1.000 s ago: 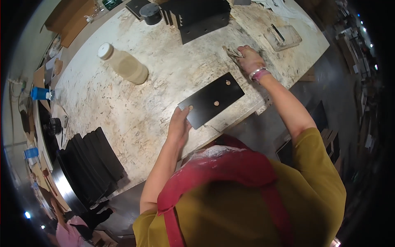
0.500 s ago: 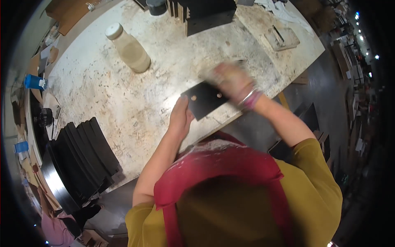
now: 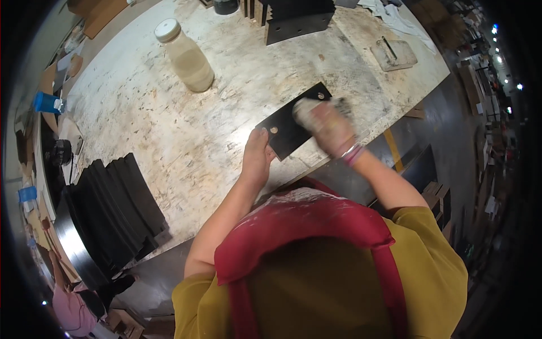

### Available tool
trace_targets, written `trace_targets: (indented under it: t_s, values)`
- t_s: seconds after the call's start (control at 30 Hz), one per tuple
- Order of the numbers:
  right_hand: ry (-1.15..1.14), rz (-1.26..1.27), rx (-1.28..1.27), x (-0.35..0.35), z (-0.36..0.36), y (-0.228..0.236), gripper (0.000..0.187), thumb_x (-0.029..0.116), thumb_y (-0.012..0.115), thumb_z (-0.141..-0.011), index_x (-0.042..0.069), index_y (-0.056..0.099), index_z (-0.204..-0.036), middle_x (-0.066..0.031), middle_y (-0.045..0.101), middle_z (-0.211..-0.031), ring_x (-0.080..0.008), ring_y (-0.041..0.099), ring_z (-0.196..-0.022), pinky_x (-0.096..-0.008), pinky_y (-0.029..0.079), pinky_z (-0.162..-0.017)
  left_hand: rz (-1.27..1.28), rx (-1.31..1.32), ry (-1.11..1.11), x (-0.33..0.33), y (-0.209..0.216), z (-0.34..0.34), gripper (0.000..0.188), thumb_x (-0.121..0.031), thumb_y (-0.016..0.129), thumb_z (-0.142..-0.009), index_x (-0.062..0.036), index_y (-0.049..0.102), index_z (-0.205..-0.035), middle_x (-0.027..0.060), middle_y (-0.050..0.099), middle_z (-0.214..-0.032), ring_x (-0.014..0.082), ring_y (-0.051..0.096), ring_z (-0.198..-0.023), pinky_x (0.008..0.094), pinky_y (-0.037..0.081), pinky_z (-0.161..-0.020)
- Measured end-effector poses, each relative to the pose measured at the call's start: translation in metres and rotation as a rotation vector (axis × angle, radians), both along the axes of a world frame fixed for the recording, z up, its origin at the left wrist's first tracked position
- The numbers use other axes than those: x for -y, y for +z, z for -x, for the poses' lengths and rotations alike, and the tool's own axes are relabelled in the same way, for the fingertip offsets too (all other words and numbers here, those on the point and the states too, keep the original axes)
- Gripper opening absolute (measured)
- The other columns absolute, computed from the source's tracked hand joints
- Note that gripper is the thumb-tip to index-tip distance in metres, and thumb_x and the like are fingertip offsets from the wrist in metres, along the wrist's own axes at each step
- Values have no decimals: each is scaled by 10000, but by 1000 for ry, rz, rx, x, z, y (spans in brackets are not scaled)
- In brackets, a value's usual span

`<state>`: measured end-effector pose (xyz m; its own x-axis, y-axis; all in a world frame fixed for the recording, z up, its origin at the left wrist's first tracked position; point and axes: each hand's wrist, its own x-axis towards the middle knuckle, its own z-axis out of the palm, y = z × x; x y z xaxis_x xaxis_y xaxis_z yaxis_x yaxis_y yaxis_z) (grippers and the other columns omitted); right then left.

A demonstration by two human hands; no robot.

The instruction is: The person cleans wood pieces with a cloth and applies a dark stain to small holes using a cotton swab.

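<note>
A flat black rectangular panel with round holes lies tilted over the table near its front edge. My left hand grips the panel's near left end, thumb on top. Over the panel's right part, my right hand presses a bunched, pale, stained cloth against the surface. Motion blurs that hand a little, and it covers part of the panel.
The stained white table holds a capped clear bottle of cloudy liquid. Black panels stand at the back; more black panels are stacked at left. A pale block lies at far right. Another person is at lower left.
My right hand with the cloth has shifted down along the panel, uncovering its far end and hole. My left hand still holds the near end. The view has shifted slightly.
</note>
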<state>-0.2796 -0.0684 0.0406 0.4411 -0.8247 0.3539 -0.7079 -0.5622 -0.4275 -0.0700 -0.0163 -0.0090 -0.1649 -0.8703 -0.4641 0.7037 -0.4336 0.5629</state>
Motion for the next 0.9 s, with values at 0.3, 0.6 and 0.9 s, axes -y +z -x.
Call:
trace_targets:
  t_s: [0.3, 0.6, 0.9]
  values:
    - [-93, -239, -122, 27, -15, 22, 317, 112, 700, -715, 66, 595, -1011, -141, 616, -980, -328, 612, -909, -376, 493, -788, -104, 197, -70, 2, 16, 5, 228, -64, 529, -928, -79, 497, -1154, 36, 614, -1014, 121, 605, -886, 271, 518, -761]
    - [-251, -179, -229, 62, -3, 12, 171, 157, 510, -848, 69, 633, -928, -175, 635, -945, -360, 621, -892, -434, 505, -771, -66, 137, -1, 3, 26, 10, 228, -67, 528, -926, -52, 493, -1151, 43, 604, -1033, 140, 594, -908, 280, 513, -792]
    - [-504, -421, 8, 100, 123, 3, 510, 288, 660, -826, 13, 533, -1235, -197, 578, -1210, -316, 560, -1111, -352, 427, -947, 454, 1307, -178, 3, 53, -30, 921, -253, 782, -718, 50, 248, -1405, 255, 368, -1351, 345, 380, -1250, 418, 328, -1048]
